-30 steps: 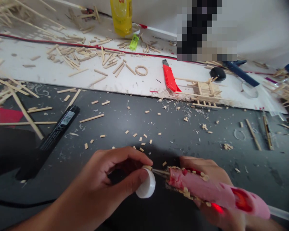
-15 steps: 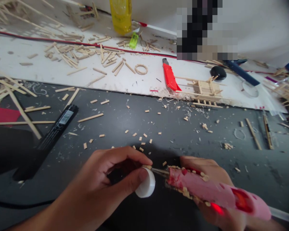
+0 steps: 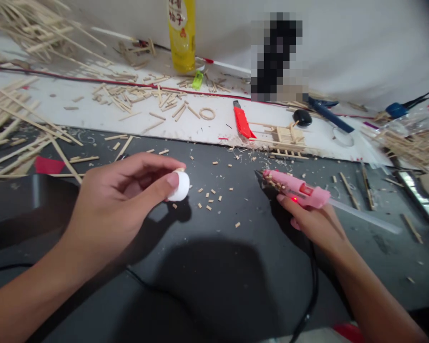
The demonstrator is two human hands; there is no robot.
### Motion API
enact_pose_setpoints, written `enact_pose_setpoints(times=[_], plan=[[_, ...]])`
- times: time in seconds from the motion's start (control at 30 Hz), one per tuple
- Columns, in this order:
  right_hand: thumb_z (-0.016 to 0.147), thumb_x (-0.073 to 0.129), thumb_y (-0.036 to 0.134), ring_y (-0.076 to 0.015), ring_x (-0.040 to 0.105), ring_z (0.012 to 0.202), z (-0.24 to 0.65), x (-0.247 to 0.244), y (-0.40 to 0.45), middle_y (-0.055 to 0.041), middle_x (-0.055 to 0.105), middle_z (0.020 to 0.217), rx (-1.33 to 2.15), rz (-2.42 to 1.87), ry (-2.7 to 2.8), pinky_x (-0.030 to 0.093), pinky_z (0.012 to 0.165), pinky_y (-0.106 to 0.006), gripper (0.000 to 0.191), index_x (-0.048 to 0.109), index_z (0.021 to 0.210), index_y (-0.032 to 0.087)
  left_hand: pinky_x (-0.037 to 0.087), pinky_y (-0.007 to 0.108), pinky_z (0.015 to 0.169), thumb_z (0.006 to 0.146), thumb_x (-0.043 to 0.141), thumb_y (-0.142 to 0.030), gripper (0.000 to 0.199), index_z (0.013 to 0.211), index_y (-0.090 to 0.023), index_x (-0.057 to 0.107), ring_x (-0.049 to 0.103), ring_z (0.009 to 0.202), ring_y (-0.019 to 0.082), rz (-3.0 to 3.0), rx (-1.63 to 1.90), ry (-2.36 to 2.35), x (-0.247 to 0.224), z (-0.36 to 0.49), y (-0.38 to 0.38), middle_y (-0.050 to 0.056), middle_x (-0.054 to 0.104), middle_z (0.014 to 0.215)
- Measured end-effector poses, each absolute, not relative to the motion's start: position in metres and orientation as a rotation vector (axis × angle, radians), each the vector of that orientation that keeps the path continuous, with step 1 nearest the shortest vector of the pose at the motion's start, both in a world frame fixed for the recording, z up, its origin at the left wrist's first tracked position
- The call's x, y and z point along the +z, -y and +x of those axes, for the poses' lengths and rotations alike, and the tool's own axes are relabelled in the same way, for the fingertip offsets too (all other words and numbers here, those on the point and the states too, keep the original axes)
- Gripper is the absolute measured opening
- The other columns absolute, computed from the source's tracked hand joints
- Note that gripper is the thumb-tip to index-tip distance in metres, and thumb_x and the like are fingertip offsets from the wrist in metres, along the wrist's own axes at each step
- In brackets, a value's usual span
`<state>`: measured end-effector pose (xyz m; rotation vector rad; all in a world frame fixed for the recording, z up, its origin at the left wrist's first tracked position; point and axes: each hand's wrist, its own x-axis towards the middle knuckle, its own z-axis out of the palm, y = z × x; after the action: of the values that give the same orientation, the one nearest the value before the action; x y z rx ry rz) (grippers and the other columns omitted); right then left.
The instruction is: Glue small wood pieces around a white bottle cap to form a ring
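Between thumb and fingers, my left hand [image 3: 128, 195] pinches a white round cap [image 3: 180, 186]. A small piece of wood [image 3: 179, 169] sits at the cap's upper edge, by my index fingertip. My right hand [image 3: 316, 221] is wrapped round a pink hot glue gun [image 3: 289, 185] whose nozzle points up and left, apart from the cap. A clear glue stick [image 3: 366, 216] juts from the gun's back, and a small red light glows on its side. Several short cut wood bits [image 3: 208, 195] lie on the dark table between my hands.
Along the back runs a white board [image 3: 114, 125] with scattered stick pieces, a wooden ring [image 3: 207, 113], a red utility knife [image 3: 242, 121] and a small stick-built model [image 3: 289, 138]. A yellow bottle [image 3: 182, 43] stands behind. Long sticks [image 3: 25, 114] pile up at left; a black cable [image 3: 312, 290] hangs below the glue gun.
My hands have drawn apart: the left went up and left with the cap, the right went up with the glue gun. The nozzle no longer meets the wood piece. The view has shifted.
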<state>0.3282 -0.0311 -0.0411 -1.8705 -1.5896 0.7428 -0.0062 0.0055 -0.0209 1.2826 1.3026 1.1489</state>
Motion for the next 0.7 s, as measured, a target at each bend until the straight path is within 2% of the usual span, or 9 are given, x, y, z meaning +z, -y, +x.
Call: enact_pose_setpoints(times=[0.13,0.23,0.27,0.33,0.37,0.43,0.5,0.6,0.7], plan=[[0.082,0.081,0.056,-0.0254,0.062,0.072,0.332,-0.037,0.047,-0.0027,0.07,0.077,0.699,-2.089,1.592,0.049,0.069,-0.037,0.036,0.075,0.096,0.023,0.06,0.019,0.064,0.085,0.089,-0.035,0.014,0.097,-0.03,0.085,0.072,0.074,0.014,1.25,1.106,-1.228,-0.027,-0.007,-0.007,-0.001,0.081,0.087],[0.068,0.091,0.057,-0.0243,0.059,0.079,0.325,-0.037,0.092,-0.0016,0.063,0.091,0.272,-2.133,1.404,0.046,0.072,-0.037,0.056,0.065,0.103,0.023,0.06,0.019,0.064,0.086,0.087,-0.037,0.015,0.098,-0.029,0.084,0.072,0.07,0.014,1.294,1.058,-1.194,-0.028,-0.007,-0.006,-0.002,0.081,0.084],[0.072,0.089,0.057,-0.0219,0.055,0.076,0.319,-0.036,0.108,0.0005,0.057,0.088,0.09,-2.101,1.315,0.044,0.07,-0.035,0.053,0.061,0.102,0.023,0.06,0.019,0.066,0.086,0.086,-0.037,0.015,0.099,-0.029,0.083,0.072,0.071,0.014,1.32,1.045,-1.187,-0.028,-0.007,-0.006,-0.002,0.08,0.084],[0.088,0.081,0.043,-0.0183,0.05,0.074,0.302,-0.031,0.131,0.0025,0.051,0.084,-0.115,-1.94,1.358,0.041,0.07,-0.032,0.031,0.057,0.092,0.024,0.059,0.018,0.069,0.086,0.086,-0.037,0.017,0.1,-0.028,0.083,0.073,0.074,0.013,1.386,1.021,-1.186,-0.028,-0.006,-0.006,-0.002,0.081,0.086],[0.093,0.077,0.033,-0.0173,0.053,0.073,0.292,-0.027,0.135,0.0022,0.054,0.083,-0.024,-1.825,1.571,0.042,0.069,-0.03,0.021,0.058,0.09,0.024,0.058,0.017,0.071,0.087,0.085,-0.038,0.017,0.1,-0.028,0.083,0.074,0.076,0.013,1.423,1.008,-1.191,-0.028,-0.006,-0.005,-0.003,0.081,0.087],[0.099,0.068,0.024,-0.0175,0.062,0.082,0.271,-0.017,0.128,-0.0003,0.065,0.09,0.359,-1.624,1.973,0.047,0.076,-0.029,0.003,0.066,0.098,0.024,0.057,0.016,0.072,0.089,0.084,-0.04,0.017,0.101,-0.028,0.082,0.073,0.077,0.012,1.493,0.986,-1.205,-0.03,-0.005,-0.004,-0.003,0.081,0.088],[0.103,0.062,0.021,-0.0179,0.067,0.085,0.252,-0.009,0.103,-0.0022,0.07,0.094,0.539,-1.557,2.131,0.049,0.078,-0.03,0.008,0.07,0.104,0.022,0.056,0.016,0.07,0.09,0.083,-0.041,0.018,0.101,-0.026,0.081,0.073,0.076,0.012,1.529,0.976,-1.212,-0.03,-0.004,-0.004,-0.003,0.081,0.088],[0.105,0.059,0.018,-0.023,0.071,0.094,0.231,-0.009,0.057,-0.0073,0.075,0.099,0.489,-1.64,2.248,0.051,0.084,-0.034,0.018,0.075,0.111,0.017,0.055,0.017,0.07,0.091,0.081,-0.042,0.019,0.101,-0.026,0.081,0.073,0.075,0.012,1.57,0.952,-1.201,-0.031,-0.002,-0.003,-0.002,0.081,0.087],[0.104,0.061,0.019,-0.026,0.072,0.09,0.22,-0.021,0.031,-0.0101,0.076,0.099,0.427,-1.705,2.265,0.051,0.081,-0.037,0.02,0.078,0.114,0.015,0.056,0.019,0.072,0.092,0.079,-0.043,0.02,0.102,-0.026,0.081,0.074,0.078,0.013,1.615,0.931,-1.184,-0.03,-0.002,-0.002,-0.001,0.081,0.09]])
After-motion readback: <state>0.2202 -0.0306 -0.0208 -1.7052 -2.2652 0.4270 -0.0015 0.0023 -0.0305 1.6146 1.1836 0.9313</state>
